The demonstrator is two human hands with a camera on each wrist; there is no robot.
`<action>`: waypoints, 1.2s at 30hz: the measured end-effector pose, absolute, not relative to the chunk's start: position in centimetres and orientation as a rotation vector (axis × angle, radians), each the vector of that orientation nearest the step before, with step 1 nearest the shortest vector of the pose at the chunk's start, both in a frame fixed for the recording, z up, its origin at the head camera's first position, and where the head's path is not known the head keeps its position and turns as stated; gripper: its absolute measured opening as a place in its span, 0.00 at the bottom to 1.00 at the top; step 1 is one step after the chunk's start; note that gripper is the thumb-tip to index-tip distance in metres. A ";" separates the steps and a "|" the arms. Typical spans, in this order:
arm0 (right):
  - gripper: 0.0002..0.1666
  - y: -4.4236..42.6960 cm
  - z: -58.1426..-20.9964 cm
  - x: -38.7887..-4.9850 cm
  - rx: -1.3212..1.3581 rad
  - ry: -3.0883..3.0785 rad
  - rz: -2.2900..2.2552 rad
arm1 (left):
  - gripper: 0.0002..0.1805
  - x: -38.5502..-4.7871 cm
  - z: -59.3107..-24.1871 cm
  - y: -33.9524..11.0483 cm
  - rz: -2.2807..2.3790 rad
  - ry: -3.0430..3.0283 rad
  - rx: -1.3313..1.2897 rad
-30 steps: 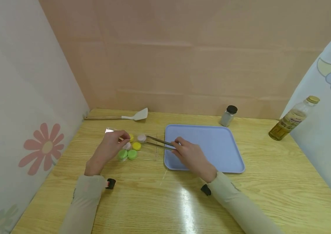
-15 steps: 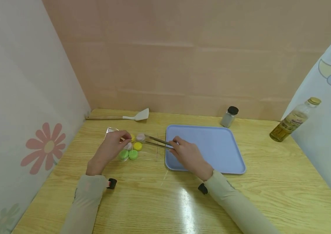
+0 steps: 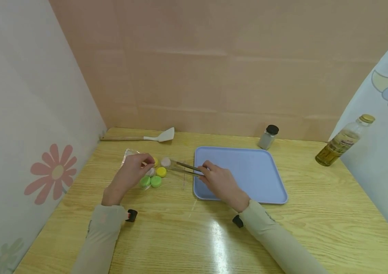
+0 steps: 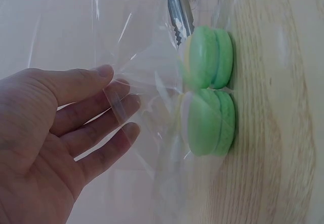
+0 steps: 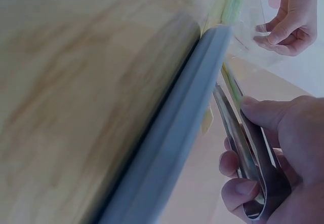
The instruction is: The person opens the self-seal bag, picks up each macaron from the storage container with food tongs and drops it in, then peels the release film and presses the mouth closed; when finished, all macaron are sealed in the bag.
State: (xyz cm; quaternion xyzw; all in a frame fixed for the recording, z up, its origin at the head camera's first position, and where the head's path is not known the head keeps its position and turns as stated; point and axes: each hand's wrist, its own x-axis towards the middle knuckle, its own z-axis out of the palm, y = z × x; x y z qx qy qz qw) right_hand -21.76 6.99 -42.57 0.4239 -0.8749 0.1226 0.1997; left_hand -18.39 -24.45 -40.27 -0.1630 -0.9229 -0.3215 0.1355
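My left hand (image 3: 130, 173) pinches the edge of a clear plastic bag (image 4: 147, 77) between thumb and fingers, lifting it. Behind the film in the left wrist view stand two green macarons (image 4: 210, 57). The head view shows several macarons grouped by the left hand: green (image 3: 156, 181), yellow (image 3: 161, 172) and pale pink (image 3: 165, 162). Steel tongs (image 5: 260, 153) are held in my right hand (image 3: 222, 182), over the tray's left side. Their arms are apart, tips pointing left close by the far pale pink macaron; whether they touch it I cannot tell.
A light blue tray (image 3: 245, 167) lies under and beyond the right hand. Behind the bag is a white spatula (image 3: 165, 135) with a wooden handle. A black-lidded jar (image 3: 267, 137) stands behind the tray, and an oil bottle (image 3: 342, 142) at the far right.
The tongs' tips came over the far pale pink macaron half a second ago and now sit slightly back to the right. My left hand keeps its pinch on the bag, almost still.
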 end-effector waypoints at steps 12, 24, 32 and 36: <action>0.14 8.4 -41.9 -21.0 1.164 -2.412 0.318 | 0.02 -18.4 -40.2 -24.5 -0.916 -2.656 -0.477; 0.16 11.2 -41.5 -19.4 1.158 -2.396 0.360 | 0.03 -18.4 -40.1 -24.6 -0.933 -2.665 -0.474; 0.17 14.2 -41.3 -18.2 1.138 -2.343 0.393 | 0.02 -18.3 -39.9 -24.5 -0.936 -2.676 -0.473; 0.16 16.1 -41.1 -17.6 1.128 -2.305 0.424 | 0.02 -18.3 -40.1 -24.6 -0.946 -2.677 -0.469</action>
